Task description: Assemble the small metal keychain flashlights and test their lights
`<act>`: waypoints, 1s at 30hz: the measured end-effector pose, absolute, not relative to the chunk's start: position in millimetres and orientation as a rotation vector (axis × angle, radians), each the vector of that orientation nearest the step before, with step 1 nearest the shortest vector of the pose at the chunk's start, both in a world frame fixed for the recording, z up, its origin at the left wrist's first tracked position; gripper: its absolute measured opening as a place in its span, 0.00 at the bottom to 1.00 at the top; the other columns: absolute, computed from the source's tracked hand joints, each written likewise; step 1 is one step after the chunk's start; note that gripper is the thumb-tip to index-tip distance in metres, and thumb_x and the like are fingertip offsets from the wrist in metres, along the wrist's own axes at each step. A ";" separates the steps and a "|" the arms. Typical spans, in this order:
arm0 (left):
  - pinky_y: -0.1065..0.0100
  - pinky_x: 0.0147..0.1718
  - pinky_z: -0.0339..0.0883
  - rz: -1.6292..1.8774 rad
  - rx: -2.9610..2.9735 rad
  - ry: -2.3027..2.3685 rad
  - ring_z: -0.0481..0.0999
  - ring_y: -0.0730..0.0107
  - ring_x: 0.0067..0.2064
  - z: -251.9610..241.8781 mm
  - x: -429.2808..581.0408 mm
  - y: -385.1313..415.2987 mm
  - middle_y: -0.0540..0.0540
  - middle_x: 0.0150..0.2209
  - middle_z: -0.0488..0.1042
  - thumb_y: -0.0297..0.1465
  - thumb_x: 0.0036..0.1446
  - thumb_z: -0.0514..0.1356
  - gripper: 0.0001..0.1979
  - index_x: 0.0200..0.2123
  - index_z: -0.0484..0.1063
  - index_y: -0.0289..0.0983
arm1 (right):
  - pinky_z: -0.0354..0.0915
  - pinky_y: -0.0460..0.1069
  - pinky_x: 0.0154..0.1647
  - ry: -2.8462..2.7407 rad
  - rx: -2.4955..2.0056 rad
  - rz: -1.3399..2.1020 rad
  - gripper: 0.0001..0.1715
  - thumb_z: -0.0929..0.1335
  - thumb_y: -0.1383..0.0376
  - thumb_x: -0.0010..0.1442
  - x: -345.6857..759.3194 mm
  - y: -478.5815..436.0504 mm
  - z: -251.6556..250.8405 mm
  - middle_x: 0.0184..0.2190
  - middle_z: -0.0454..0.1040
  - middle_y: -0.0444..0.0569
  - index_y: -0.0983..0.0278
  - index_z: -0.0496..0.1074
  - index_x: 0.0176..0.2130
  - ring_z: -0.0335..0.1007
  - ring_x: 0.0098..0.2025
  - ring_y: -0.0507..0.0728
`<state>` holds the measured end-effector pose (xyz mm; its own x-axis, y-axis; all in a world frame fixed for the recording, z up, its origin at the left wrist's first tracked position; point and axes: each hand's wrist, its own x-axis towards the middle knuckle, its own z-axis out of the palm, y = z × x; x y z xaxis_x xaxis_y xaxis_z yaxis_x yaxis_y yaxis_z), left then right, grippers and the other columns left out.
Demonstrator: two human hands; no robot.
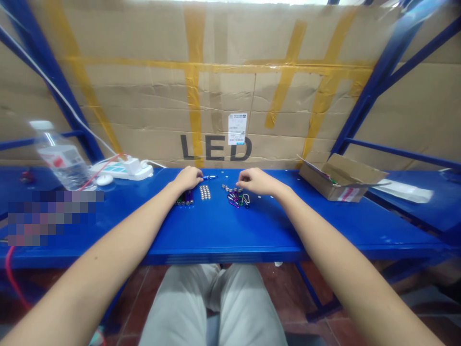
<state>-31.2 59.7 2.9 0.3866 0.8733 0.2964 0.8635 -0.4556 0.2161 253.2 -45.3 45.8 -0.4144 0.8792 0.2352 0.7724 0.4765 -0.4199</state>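
Left grip (187, 178): fingers are bending down over the far ends of the dark tubes (185, 198), with the fingertips sitting right at a blue pen-like piece (209, 178). Can't tell from here if it's actually pinching it. Right grip (256, 181): fingers are curling downward just beside the small metal bits (224, 187); can't tell if it's holding one. Coloured carabiners (246, 198) are lying in a heap just nearer the person. Between the two grips, silver caps (205, 192) are sitting in neat rows, next to the tubes. All of it's resting on the blue table (223, 233). Farther out: open box (317, 180) is standing on the right, power strip (144, 170) and bottle (62, 157) on the left. Cardboard (151, 113) marked LED is standing behind.
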 end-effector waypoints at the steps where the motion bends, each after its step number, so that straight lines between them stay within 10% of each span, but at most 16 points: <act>1: 0.58 0.46 0.68 0.604 2.552 1.639 0.78 0.54 0.44 2.8 -32.2 59.6 0.39 0.41 0.81 0.33 0.56 0.62 0.08 0.36 0.79 0.38 | 0.62 0.50 0.31 -2.286 -1.361 0.330 0.10 0.68 0.61 0.61 252.8 -44.5 44.5 0.29 0.77 0.48 0.64 0.73 0.31 0.70 0.30 0.55; 6: 0.60 0.42 0.68 0.929 2.520 1.545 0.76 0.59 0.41 13.1 -27.6 46.0 0.41 0.38 0.78 0.29 0.58 0.59 0.04 0.37 0.72 0.38 | 0.69 0.55 0.45 -2.122 -1.246 0.278 0.06 0.68 0.64 0.60 245.4 -42.1 38.2 0.39 0.79 0.54 0.64 0.74 0.37 0.74 0.41 0.60; 12: 0.61 0.47 0.67 1.089 2.594 0.984 0.75 0.62 0.47 37.1 9.3 -5.4 0.42 0.45 0.76 0.27 0.63 0.53 0.08 0.45 0.67 0.39 | 0.65 0.60 0.60 -1.916 -1.039 0.473 0.28 0.70 0.56 0.60 235.2 -45.5 36.7 0.61 0.69 0.59 0.63 0.69 0.57 0.68 0.59 0.62; 20: 0.62 0.40 0.66 0.898 2.663 0.931 0.76 0.60 0.42 31.5 22.5 -36.0 0.42 0.41 0.76 0.33 0.66 0.54 0.06 0.45 0.64 0.40 | 0.71 0.51 0.33 -2.019 -0.989 1.089 0.19 0.69 0.51 0.60 235.0 -54.9 45.6 0.21 0.72 0.43 0.65 0.69 0.33 0.72 0.24 0.53; 30: 0.64 0.36 0.63 0.881 2.665 0.974 0.71 0.64 0.34 28.0 25.6 -36.9 0.46 0.31 0.73 0.33 0.66 0.50 0.11 0.31 0.65 0.39 | 0.59 0.47 0.29 -2.119 -1.069 0.514 0.14 0.66 0.56 0.62 236.0 -52.6 42.3 0.23 0.68 0.43 0.64 0.68 0.31 0.64 0.25 0.52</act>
<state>25.6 -36.9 28.0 0.6122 0.6340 0.4724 0.5333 -0.7722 0.3454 236.0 -52.6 42.3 -0.4162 0.8132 0.4068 0.5362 0.5808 -0.6125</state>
